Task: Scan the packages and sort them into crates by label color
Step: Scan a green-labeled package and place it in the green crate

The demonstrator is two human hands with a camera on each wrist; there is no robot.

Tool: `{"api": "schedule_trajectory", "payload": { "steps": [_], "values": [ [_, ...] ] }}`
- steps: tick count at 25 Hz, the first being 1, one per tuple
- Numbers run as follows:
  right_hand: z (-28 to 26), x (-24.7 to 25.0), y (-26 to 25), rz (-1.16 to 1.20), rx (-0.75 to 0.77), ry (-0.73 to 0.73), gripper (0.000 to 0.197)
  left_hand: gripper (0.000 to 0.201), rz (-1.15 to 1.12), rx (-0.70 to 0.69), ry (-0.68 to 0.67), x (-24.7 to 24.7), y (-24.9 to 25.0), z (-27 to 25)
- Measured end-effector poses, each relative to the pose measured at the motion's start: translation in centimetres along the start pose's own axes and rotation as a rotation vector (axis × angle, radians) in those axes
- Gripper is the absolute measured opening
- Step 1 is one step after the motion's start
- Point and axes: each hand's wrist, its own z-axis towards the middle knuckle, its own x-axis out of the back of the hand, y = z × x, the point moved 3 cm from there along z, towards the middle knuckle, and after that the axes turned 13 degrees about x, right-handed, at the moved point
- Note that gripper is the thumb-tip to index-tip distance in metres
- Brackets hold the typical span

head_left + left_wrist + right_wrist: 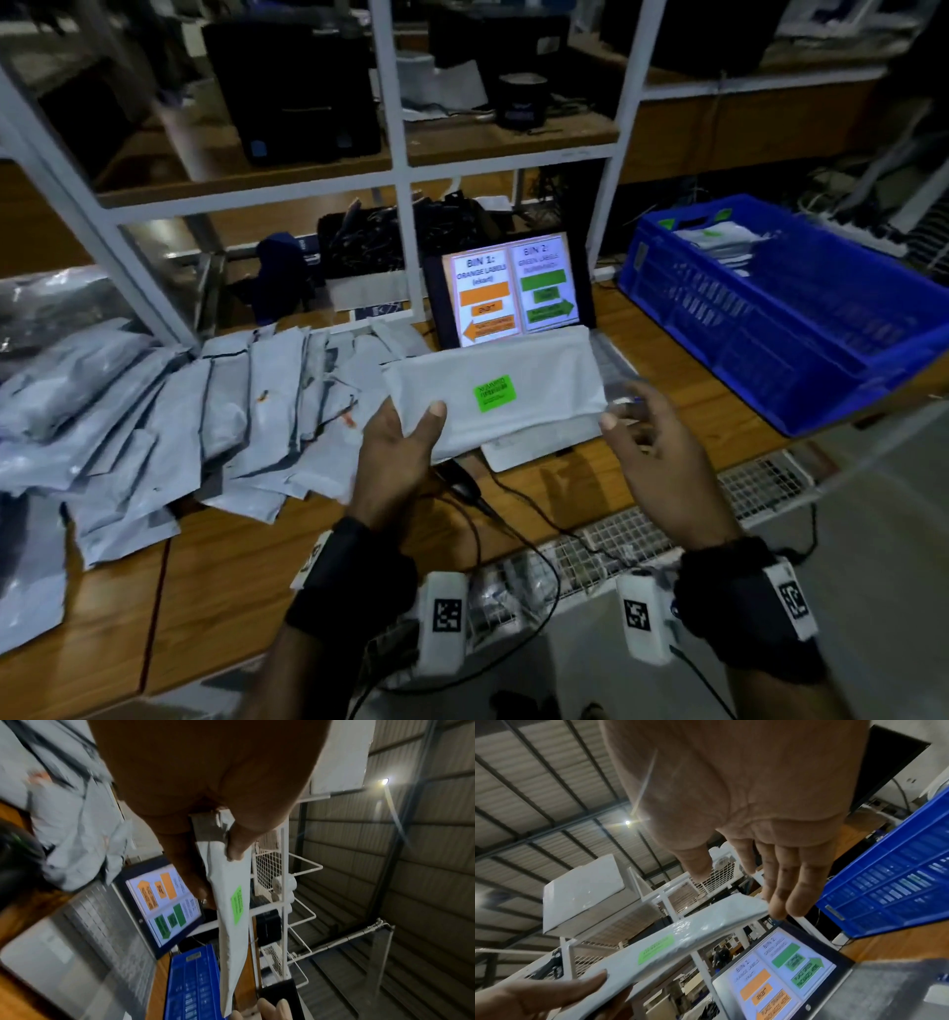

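Thumb (435, 411) of the left hand (395, 452) presses down on the top face of a white package (493, 395), with the remaining fingers curled beneath it, so the near-left end of the package is pinched between them. The left wrist view shows the same grip edge-on: thumb tip on one face, fingers along the other. The right hand (662, 457) is at the package's right end with its fingers loosely spread and nearly straight; in the right wrist view its fingertips (785, 906) sit at the package's corner, but whether they touch it cannot be told. The package is held in the air above the wooden table (246, 575), roughly level, its green label (494, 393) facing up. Under it on the table lie a black handheld scanner (464, 485) with its cable and a grey laptop (539, 442), whose screen (513, 288) shows an orange panel for bin 1 and a green panel for bin 2. To the left is a loose heap of grey packages (169, 411), some showing orange marks. To the right, well apart from the hands, stands a blue crate (785, 318) with white packages inside, green labels visible on them.
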Motion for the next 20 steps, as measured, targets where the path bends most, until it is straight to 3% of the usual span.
{"api": "schedule_trajectory", "payload": {
  "steps": [3, 5, 10, 14, 20],
  "values": [
    [0.4, 4.8, 2.1, 0.001, 0.032, 0.092, 0.070, 0.023, 0.010, 0.024, -0.089, -6.0, 0.3, 0.4],
    [1.2, 8.4, 3.9, 0.007, 0.067, 0.107, 0.075, 0.028, -0.026, 0.055, -0.159, -10.5, 0.2, 1.1],
    [5.0, 19.7, 9.1, -0.018, 0.132, 0.058, 0.064, 0.036, -0.107, 0.101, -0.216, -23.6, -0.2, 3.3],
    [8.7, 28.7, 12.9, 0.032, 0.188, 0.111, 0.051, 0.034, -0.098, 0.099, -0.224, -33.8, -0.1, 5.2],
    [15.7, 37.8, 16.9, 0.107, 0.142, 0.264, 0.039, 0.037, 0.011, 0.017, -0.181, -44.2, 0.4, 9.4]
  ]
}}
